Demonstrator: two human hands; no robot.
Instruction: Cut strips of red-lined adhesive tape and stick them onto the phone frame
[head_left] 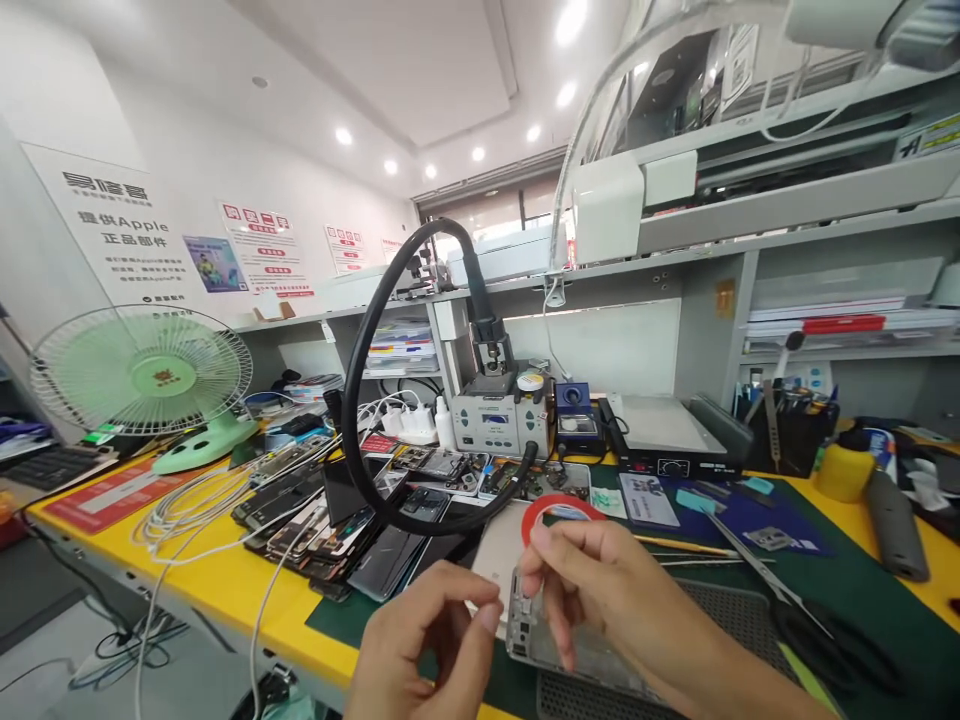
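Observation:
My right hand (611, 590) is closed with thumb and index finger at the near edge of a roll of red tape (555, 501), which stands out behind the fingertips. My left hand (424, 645) faces it from the left, thumb and index finger drawn together in a pinch. Whatever lies in that pinch is too small to make out. Beneath both hands is an opened metal device housing (516, 652), partly hidden by my right hand and forearm. It rests on a dark perforated pad (731, 605).
Piled phones and phone parts (322, 530) lie to the left. Behind stands a hot air station (499, 425) with a looping black hose (352, 400). Scissors (817, 630), a yellow bottle (844, 470) and a heating plate (667, 430) are right. A green fan (161, 375) stands far left.

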